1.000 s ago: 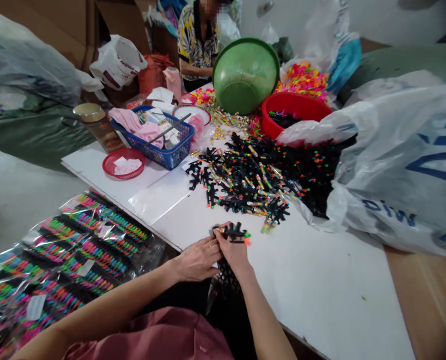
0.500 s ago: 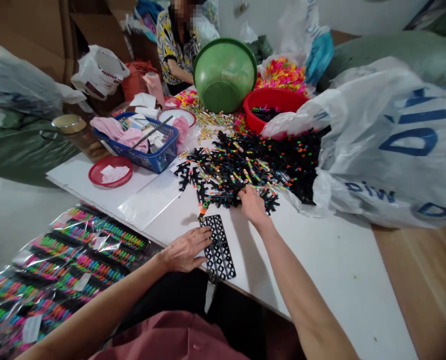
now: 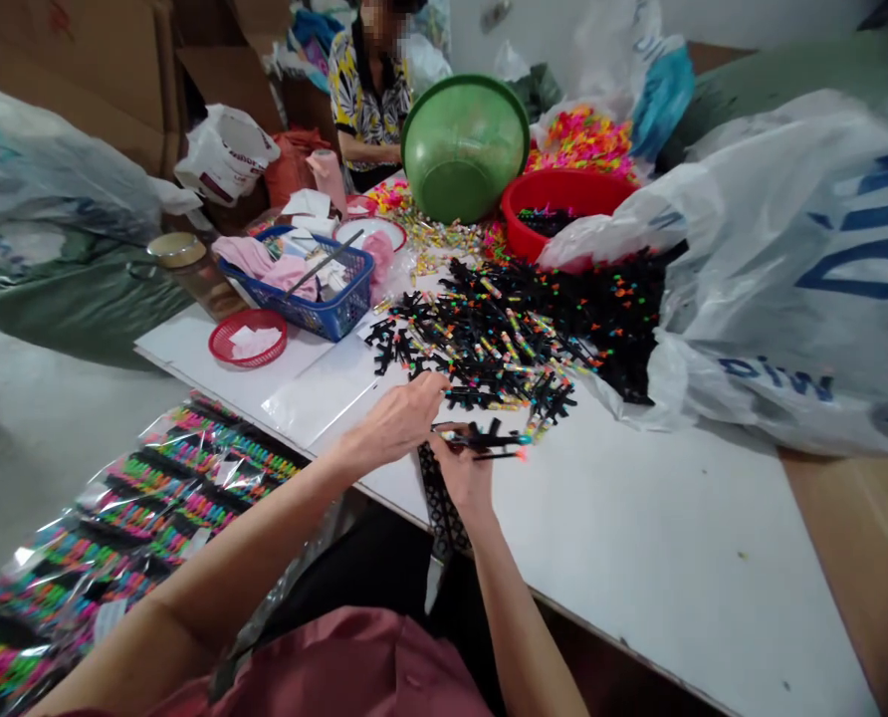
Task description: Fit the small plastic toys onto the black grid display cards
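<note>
My right hand (image 3: 465, 476) grips a few small black toy guns (image 3: 489, 440) with blue and red tips, low over the table's front edge. My left hand (image 3: 403, 416) is close beside it, fingers pinched together; whatever they hold is hidden. Beneath both hands lies a black perforated plastic panel (image 3: 444, 513), partly covered by them and reaching the edge of the table. Just beyond my fingers spreads a heap of black toy guns (image 3: 481, 329) with orange, green and blue tips and small printed tubes among them.
White table (image 3: 638, 528). To the left stand a blue basket (image 3: 339, 309) and a red basket (image 3: 247, 339); behind are a green basin (image 3: 465, 149) and a red tub (image 3: 523, 234). A large plastic bag (image 3: 773, 259) borders the right. Bagged colourful pieces (image 3: 145, 508) lie below left. Another person (image 3: 373, 100) sits opposite.
My right hand has come back from the heap towards me with toy guns in it. My left hand has lifted off the flat panel, moved up and right, and closed its fingers.
</note>
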Available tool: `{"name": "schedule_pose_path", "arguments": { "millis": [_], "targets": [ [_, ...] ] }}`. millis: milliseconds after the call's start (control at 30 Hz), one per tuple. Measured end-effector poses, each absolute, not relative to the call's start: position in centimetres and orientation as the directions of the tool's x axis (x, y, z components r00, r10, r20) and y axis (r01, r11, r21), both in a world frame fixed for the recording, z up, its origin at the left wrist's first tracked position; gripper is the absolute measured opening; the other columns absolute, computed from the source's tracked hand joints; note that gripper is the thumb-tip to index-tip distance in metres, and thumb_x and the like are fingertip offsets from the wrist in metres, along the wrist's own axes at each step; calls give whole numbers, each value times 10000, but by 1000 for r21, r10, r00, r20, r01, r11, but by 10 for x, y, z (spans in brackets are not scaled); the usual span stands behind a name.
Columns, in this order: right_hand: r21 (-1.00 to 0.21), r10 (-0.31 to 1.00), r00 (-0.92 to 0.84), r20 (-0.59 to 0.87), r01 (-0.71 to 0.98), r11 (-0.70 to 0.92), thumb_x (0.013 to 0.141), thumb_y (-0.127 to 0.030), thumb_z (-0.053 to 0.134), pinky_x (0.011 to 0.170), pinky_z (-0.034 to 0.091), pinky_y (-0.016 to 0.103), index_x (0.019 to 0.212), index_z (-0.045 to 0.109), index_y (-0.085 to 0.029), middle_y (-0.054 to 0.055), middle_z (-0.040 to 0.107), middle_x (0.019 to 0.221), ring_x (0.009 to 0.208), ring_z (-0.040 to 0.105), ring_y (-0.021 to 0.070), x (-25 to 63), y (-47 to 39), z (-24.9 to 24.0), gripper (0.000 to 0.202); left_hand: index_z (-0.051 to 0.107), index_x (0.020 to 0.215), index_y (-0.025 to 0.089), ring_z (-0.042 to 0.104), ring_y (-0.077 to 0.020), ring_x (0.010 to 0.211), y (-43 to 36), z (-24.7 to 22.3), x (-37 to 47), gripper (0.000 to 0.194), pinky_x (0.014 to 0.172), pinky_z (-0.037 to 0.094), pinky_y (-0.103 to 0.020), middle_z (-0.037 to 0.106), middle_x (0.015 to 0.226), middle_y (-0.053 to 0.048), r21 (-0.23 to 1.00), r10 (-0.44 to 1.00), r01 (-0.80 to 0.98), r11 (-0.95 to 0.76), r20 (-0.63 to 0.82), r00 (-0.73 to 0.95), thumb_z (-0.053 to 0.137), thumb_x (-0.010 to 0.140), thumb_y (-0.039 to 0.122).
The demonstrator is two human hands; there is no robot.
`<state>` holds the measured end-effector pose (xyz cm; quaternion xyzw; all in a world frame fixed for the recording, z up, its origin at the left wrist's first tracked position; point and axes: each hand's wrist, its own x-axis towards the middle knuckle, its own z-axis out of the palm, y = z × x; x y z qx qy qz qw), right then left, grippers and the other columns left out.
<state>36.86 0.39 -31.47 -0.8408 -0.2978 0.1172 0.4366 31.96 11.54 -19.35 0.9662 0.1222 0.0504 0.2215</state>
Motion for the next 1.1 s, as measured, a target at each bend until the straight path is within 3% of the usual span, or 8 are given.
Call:
{"name": "schedule_pose_path", "arguments": {
  "millis": [133,267,433,500,633,800,900,1100],
  "targets": [
    [-715,596,802,47,444,-541,830,-366,482,721,451,308,897,601,-171,99,651,844,810,614,227,361,12,-319,237,456,1056,198,571,-169,837,112,-190,312,237,769,451,-295,550,970,-42,460,263,211,-863,53,963,271,937,286],
    [-483,688,725,-12,599,-639,872,-261,408,700,441,309,1003,589,-143,139,641,929,821,616,233,354,22,-310,253,458,1046,181,569,-209,875,110,-190,314,285,775,451,-339,561,977,-57,446,299,233,-864,83,951,334,915,402],
    [-480,808,580,-101,683,-550,856,-264,448,644,430,233,977,613,-183,53,650,872,733,598,154,395,10,-291,220,479,989,165,587,-204,805,105,-193,321,239,745,461,-343,569,892,-70,411,411,350,-842,68,909,287,930,295],
    [-432,797,600,-72,702,-567,858,-248,439,658,425,228,993,611,-208,35,639,898,759,584,146,427,-4,-286,223,482,1027,170,581,-207,887,103,-192,320,232,806,459,-354,571,966,-79,420,395,317,-850,113,912,313,924,290],
    [-306,725,689,-9,688,-658,869,-152,343,706,407,294,1023,584,-148,136,565,1043,916,548,222,475,-19,-284,285,462,1164,158,425,-237,1190,104,-186,319,332,989,372,-397,430,1289,-119,410,333,176,-895,350,875,421,894,347],
    [-244,726,687,-10,703,-668,847,-144,389,694,392,294,968,564,-143,126,573,971,895,548,231,465,-32,-294,214,581,870,140,562,-190,871,111,-186,330,347,829,448,-347,586,864,-69,307,164,109,-945,160,973,290,943,316],
    [-308,745,666,-22,705,-639,827,-135,404,653,378,266,937,560,-166,61,598,851,762,559,179,452,-48,-292,194,575,798,135,558,-183,776,110,-189,336,407,757,452,-331,570,779,-63,248,253,216,-944,130,959,255,950,336],
    [-817,658,748,87,431,-382,788,-330,523,563,389,220,1009,561,-164,-8,572,717,578,501,110,435,-50,-273,280,586,911,143,546,-182,947,109,-184,332,358,861,426,-320,598,934,-72,356,211,125,-926,215,953,295,945,349]
  ]
}}
